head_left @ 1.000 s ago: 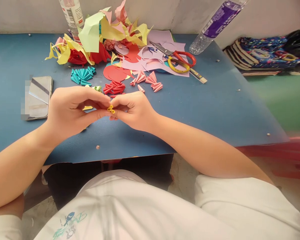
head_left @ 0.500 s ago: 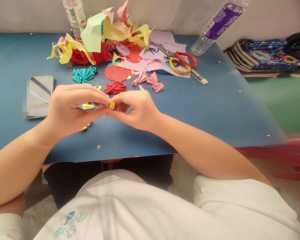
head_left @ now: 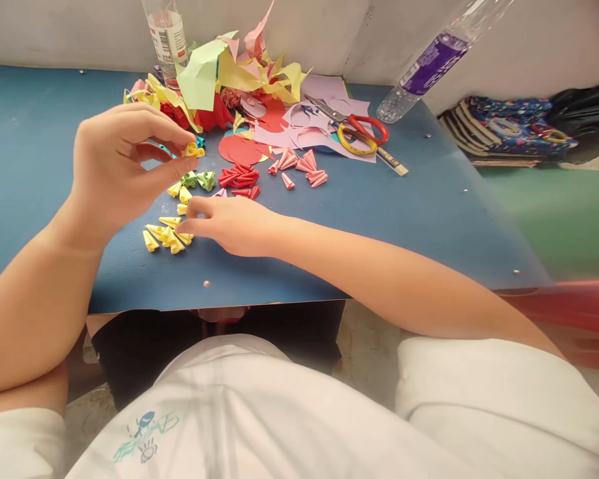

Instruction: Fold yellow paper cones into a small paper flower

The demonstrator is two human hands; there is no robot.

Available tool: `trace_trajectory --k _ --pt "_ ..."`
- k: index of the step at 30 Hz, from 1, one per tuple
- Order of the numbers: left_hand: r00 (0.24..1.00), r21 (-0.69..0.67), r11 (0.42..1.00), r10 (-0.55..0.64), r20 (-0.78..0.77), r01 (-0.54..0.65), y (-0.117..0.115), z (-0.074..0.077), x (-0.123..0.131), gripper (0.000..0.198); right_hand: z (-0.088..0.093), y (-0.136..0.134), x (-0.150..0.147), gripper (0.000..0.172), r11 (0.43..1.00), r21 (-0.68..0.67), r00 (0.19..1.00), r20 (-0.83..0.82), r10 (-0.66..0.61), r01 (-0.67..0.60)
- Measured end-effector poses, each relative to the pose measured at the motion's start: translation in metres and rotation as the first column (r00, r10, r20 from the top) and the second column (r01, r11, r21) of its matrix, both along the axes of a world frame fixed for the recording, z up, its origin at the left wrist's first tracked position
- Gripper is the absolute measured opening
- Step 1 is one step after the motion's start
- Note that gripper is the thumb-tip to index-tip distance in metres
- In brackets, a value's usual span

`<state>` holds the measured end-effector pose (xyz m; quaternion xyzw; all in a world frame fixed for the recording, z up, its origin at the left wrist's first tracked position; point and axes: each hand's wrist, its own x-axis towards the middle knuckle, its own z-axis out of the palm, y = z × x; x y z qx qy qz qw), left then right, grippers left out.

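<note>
My left hand (head_left: 112, 169) is raised over the left part of the table, thumb and fingertips pinching a small cluster of rolled yellow paper cones (head_left: 194, 150). Below it, my right hand (head_left: 229, 223) reaches into a loose pile of yellow paper cones (head_left: 167, 238), thumb and forefinger apart at the pile's right edge. Just beyond lie green paper cones (head_left: 206, 179) and red paper cones (head_left: 239, 177). Pink paper cones (head_left: 288, 158) rest farther right. Teal cones behind my left hand are mostly hidden.
Crumpled paper scraps (head_left: 199, 73) and cut sheets (head_left: 324, 126) cover the back of the blue table (head_left: 379, 219). Scissors (head_left: 362, 130) and a box cutter (head_left: 392, 161) lie on the sheets. Two plastic bottles stand behind, one left (head_left: 168, 46), one right (head_left: 424, 73).
My hands have separated. The left has lifted up and away with the yellow cones, now covering the phone's place; the right has moved left and down to the yellow pile.
</note>
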<state>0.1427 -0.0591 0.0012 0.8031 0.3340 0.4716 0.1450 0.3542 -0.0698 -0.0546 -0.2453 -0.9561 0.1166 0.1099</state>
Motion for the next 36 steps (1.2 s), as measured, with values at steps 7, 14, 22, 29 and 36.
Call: trace_trajectory --k 7,14,22,29,36 --pt "0.998 -0.306 0.95 0.063 0.015 -0.056 0.025 -0.022 0.001 0.031 -0.004 0.011 -0.009 0.024 0.95 0.281 0.981 0.173 0.092 -0.139" --pt "0.994 -0.591 0.803 -0.008 0.11 0.072 0.008 -0.022 0.017 0.019 -0.008 0.005 0.023 0.022 0.978 0.194 0.893 -0.423 0.156 -0.079" --pt "0.978 -0.774 0.603 -0.058 0.201 0.195 -0.015 -0.015 0.028 0.018 -0.018 0.0 0.033 0.013 0.999 0.021 0.735 -0.678 -0.009 0.032" --pt "0.968 -0.781 0.577 -0.072 0.24 0.237 -0.02 -0.015 0.03 0.014 -0.02 -0.006 0.037 0.015 0.986 0.03 0.747 -0.657 -0.102 0.161" --pt "0.955 -0.799 0.551 0.011 0.296 0.241 -0.018 -0.018 0.028 0.011 -0.015 -0.005 0.041 0.018 0.973 0.029 0.756 -0.636 -0.157 0.227"
